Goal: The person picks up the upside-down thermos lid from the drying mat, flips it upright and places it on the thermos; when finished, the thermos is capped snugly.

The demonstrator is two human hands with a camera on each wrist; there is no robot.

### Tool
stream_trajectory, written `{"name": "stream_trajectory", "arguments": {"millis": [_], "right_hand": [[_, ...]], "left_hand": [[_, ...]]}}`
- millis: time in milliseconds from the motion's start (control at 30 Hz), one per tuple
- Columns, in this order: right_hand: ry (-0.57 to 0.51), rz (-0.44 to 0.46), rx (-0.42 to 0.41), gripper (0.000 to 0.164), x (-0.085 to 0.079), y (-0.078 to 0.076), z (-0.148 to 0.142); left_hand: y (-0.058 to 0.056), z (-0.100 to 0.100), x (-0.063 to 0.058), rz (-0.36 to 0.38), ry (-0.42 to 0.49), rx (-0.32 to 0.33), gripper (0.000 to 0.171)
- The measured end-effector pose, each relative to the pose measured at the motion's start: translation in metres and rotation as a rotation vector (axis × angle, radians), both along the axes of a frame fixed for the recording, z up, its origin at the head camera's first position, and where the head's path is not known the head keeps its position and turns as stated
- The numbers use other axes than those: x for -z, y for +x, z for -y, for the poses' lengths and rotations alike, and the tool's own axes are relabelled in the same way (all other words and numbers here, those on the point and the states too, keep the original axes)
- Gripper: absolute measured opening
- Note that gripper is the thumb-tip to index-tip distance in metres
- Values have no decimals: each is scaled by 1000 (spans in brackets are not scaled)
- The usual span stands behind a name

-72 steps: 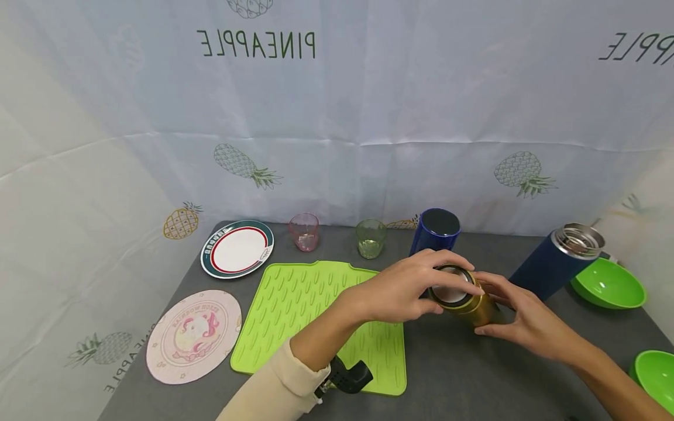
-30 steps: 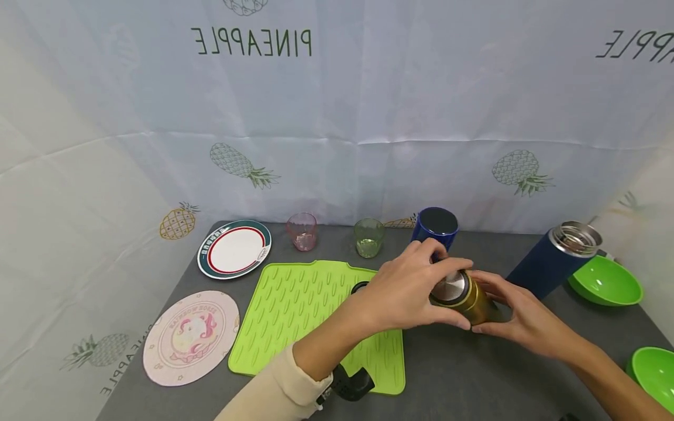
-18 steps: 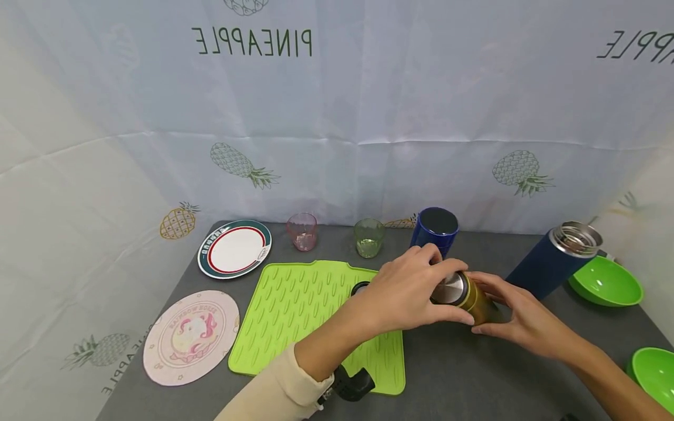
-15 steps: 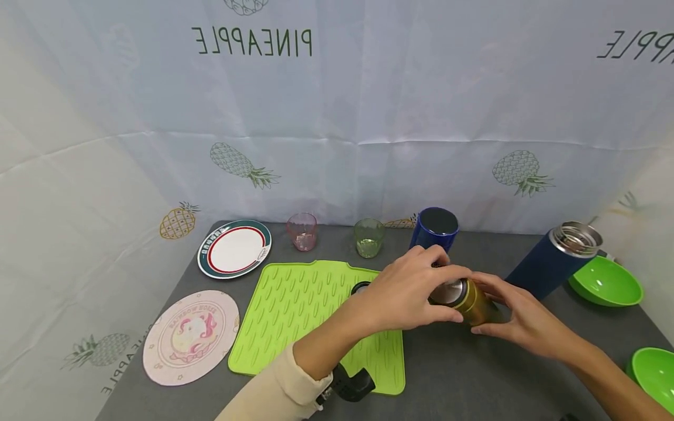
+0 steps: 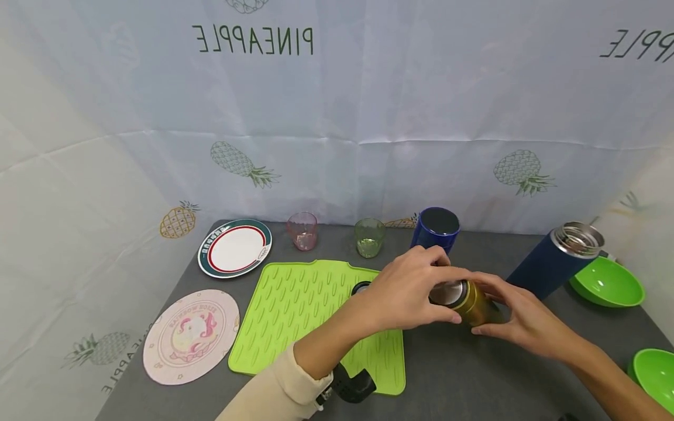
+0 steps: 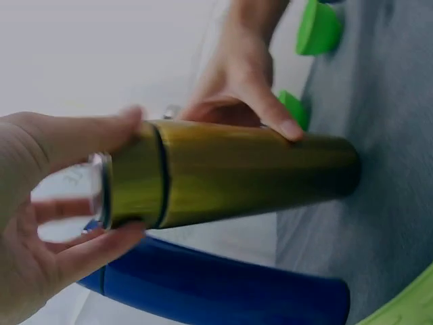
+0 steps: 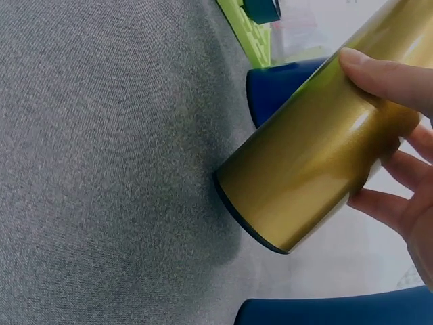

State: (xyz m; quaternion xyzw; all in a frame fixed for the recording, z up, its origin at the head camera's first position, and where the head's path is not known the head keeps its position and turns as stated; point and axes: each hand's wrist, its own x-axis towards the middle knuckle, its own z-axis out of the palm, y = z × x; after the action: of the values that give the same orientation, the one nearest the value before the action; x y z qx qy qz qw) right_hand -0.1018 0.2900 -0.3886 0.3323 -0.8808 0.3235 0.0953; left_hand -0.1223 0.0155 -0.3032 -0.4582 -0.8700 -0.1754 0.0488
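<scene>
A gold vacuum flask (image 5: 481, 307) stands on the dark table, its silver-topped lid (image 5: 446, 294) tilted toward the head camera. My left hand (image 5: 402, 292) grips that lid, thumb on one side and fingers on the other. In the left wrist view a dark ring separates the gold lid (image 6: 135, 179) from the flask's body (image 6: 257, 166). My right hand (image 5: 526, 318) holds the body lower down. Just behind stands a blue flask (image 5: 436, 231). A navy flask (image 5: 553, 260) with a bare steel mouth is to the right. The left hand partly hides the gold lid.
Left of the flasks lies a lime-green mat (image 5: 295, 310); a dark cap (image 7: 262, 9) sits on it. Pink glass (image 5: 302, 231), green glass (image 5: 369, 238) and rimmed plate (image 5: 235, 248) line the back. A pink round mat (image 5: 192, 336) is at left, green bowls (image 5: 608, 282) at right.
My left fingers and thumb have shifted round the gold flask's lid, and its top now shows silver. The right hand keeps its hold on the body, and the flask stays in place.
</scene>
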Motion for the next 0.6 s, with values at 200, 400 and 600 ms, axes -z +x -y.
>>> {"name": "stream_trajectory", "arguments": {"millis": [200, 400, 600], "right_hand": [[2, -10, 4, 100, -1, -1, 0], [18, 6, 24, 99, -3, -1, 1], [15, 5, 26, 99, -2, -1, 2]], "left_hand": [[-2, 4, -2, 88, 20, 97, 54], [7, -3, -2, 83, 28, -92, 64], [6, -1, -4, 78, 17, -47, 59]]}}
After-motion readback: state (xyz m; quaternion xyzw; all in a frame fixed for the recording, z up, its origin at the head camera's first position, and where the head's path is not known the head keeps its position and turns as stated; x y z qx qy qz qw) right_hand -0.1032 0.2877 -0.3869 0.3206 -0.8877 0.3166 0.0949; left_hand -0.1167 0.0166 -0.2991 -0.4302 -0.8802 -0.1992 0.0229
